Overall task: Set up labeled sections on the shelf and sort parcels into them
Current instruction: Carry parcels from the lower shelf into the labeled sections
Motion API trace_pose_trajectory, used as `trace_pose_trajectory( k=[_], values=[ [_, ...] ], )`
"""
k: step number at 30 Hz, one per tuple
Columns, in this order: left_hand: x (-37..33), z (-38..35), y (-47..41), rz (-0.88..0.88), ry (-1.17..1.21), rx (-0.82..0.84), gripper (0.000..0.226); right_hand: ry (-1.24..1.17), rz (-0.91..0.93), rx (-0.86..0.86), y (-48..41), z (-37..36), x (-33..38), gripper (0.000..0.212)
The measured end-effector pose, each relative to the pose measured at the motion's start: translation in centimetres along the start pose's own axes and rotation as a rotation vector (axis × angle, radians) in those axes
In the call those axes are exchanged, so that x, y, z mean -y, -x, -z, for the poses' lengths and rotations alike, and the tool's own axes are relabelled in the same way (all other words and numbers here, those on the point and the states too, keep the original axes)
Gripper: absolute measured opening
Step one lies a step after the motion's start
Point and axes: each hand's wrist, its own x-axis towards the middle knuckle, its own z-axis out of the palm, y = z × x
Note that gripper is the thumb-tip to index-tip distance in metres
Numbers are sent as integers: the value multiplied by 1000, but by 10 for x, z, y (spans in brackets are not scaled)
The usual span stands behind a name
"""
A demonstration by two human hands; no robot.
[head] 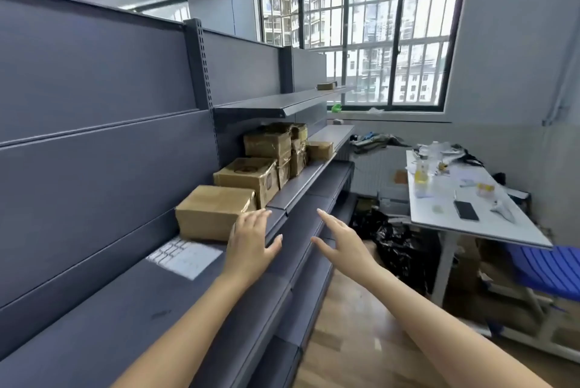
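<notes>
A dark grey metal shelf [103, 309] runs along the left. On it lies a white label sheet [185, 254], and just beyond that sits a brown taped parcel [210, 212]. More brown parcels [251, 179] are stacked farther along the same shelf. My left hand [251, 245] hovers with straight fingers at the near right corner of the closest parcel, over the shelf's front edge. My right hand [340, 241] is held out in the air beside the shelf, fingers spread, holding nothing. One small parcel [325, 85] sits on the upper shelf near the window.
A white table [477, 227] at right carries a phone [466, 210], bottles and papers. A blue chair [549, 268] stands beside it. Black plastic bags [395, 243] and cardboard lie on the wooden floor below. A barred window fills the far wall.
</notes>
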Motion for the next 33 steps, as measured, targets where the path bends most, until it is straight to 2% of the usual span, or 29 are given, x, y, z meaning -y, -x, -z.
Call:
trace_pose_trajectory(
  k=[5,12,20,28,33],
  values=[
    [37,-45,-99,47,5,-1,55,5,23,45,-112,-15,-38,63],
    [86,-82,-161,166,-42,16,56,-28,61,191,-211,-51,-77,73],
    [140,-101,-194,385,-178,-39,60,-82,331,402,-322,-115,-82,78],
    [164,-115,-221,695,-302,-123,78,-138,602,622,-427,-162,-88,85],
    [157,-130,-224,831,-331,-169,87,-165,653,745,-457,-187,-101,93]
  ],
)
